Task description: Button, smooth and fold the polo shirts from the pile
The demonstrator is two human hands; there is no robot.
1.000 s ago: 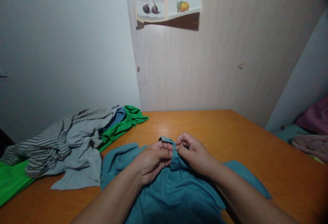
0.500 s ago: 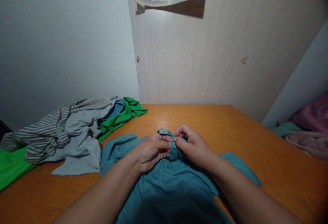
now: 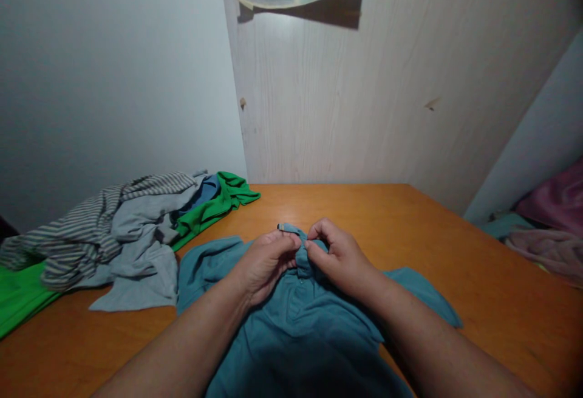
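Observation:
A teal polo shirt [image 3: 291, 331] lies spread in front of me, its collar end away from me and its sleeves out to both sides. At the collar [image 3: 291, 228], my left hand [image 3: 271, 261] pinches the left part of the neck placket between thumb and fingers. My right hand [image 3: 334, 255] grips the placket's other side, thumb and forefinger pressed together. The fingertips of both hands nearly meet at the top of the placket. A small button [image 3: 301, 281] shows just below them. What lies right between the fingertips is hidden.
Left of the shirt lies a heap of clothes: a striped garment [image 3: 91, 222], a grey one [image 3: 146, 258] and a green one [image 3: 204, 219]. The orange-brown tabletop [image 3: 355, 203] meets a pale wood panel [image 3: 337, 112]. Pink fabric [image 3: 553, 203] sits beyond the table's right edge.
Both hands still hold the placket. My left thumb has shifted up toward the right fingertips, and the placket is folded differently between them. The whole view has shifted slightly.

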